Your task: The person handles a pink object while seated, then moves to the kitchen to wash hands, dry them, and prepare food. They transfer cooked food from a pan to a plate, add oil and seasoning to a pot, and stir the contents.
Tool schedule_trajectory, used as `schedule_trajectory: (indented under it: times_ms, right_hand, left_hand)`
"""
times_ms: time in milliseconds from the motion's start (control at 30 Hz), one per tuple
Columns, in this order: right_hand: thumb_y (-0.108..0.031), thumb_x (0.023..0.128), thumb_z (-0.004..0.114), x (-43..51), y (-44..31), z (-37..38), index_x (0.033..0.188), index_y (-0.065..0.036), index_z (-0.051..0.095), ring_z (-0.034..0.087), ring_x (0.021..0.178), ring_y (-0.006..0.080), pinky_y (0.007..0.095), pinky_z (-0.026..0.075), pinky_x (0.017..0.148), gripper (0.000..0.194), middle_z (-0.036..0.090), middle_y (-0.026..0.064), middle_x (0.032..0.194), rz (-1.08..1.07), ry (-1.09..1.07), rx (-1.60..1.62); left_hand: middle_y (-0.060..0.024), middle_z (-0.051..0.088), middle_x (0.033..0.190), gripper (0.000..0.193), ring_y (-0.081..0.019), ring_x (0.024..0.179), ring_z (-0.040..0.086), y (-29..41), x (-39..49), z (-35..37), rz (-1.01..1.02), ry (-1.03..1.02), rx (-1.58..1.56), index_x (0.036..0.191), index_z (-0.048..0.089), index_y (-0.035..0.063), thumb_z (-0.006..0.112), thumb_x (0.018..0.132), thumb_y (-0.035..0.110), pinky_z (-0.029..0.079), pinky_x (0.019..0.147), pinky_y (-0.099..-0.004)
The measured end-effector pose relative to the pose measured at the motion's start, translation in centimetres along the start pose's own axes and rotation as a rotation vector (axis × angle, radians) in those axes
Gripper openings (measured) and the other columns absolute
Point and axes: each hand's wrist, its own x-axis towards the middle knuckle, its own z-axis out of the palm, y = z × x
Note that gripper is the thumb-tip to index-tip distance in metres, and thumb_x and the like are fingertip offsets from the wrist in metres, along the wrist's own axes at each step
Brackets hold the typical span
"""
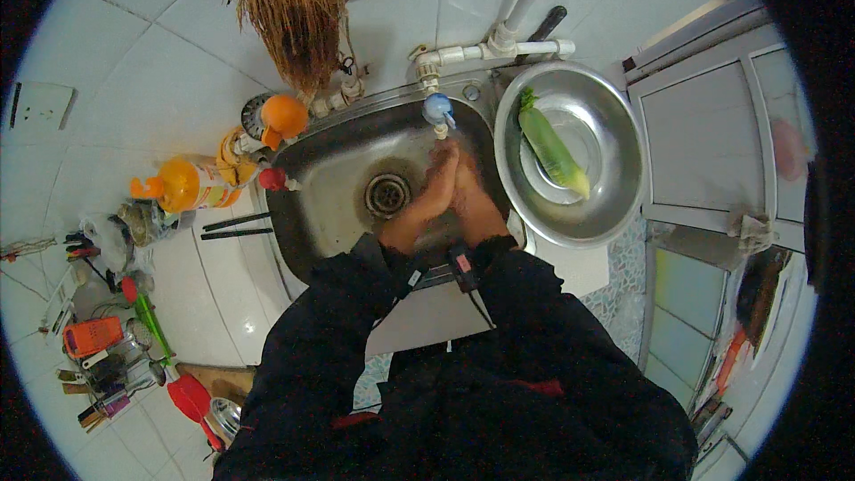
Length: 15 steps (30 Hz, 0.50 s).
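My left hand (437, 184) and my right hand (471, 187) are pressed together, palm to palm, over the right side of a stainless-steel sink (320, 204). Their fingertips are just below the spout of a tap with a blue handle (438, 109). The fingers overlap and blur, so their exact pose is hidden; no object shows between them. To the right, a wide metal basin (618, 200) holds a long green radish (551, 143) with short leaf stubs at its top. The sink's drain (387, 196) lies left of my hands.
A straw broom (287, 13) hangs above the sink's left side. Left of the sink are an orange bottle (184, 184), a red-capped item (272, 178) and black chopsticks (237, 226). White pipes (461, 53) run along the tiled wall. A white-framed door (695, 140) stands right.
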Motion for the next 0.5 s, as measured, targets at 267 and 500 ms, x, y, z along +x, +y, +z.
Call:
schedule_trajectory:
  times_ms: [267, 500]
  right_hand:
    - [-0.049, 0.101, 0.049, -2.6, -0.7, 3.6, 0.118, -0.005, 0.061, 0.059, 0.092, 0.0246, 0.0386, 0.050, 0.078, 0.048, 0.063, 0.0112, 0.105, 0.105, 0.192, -0.044]
    - [-0.043, 0.098, 0.054, -0.3, -0.6, 0.5, 0.118, -0.014, 0.060, 0.055, 0.092, 0.0233, 0.0460, 0.045, 0.079, 0.036, 0.062, 0.0036, 0.101, 0.115, 0.243, -0.221]
  left_hand:
    - [-0.0046, 0.056, 0.108, 0.059, -0.0191, 0.101, 0.051, 5.9, -3.5, -1.2, -0.161, -0.068, -0.212, 0.121, 0.059, 0.0087, 0.047, 0.097, 0.062, 0.045, 0.085, -0.0362]
    - [-0.0129, 0.062, 0.114, 0.053, -0.0256, 0.105, 0.058, 11.0, -4.8, -3.0, 0.147, 0.132, 0.034, 0.117, 0.062, 0.0003, 0.064, 0.090, 0.045, 0.045, 0.090, -0.0374]
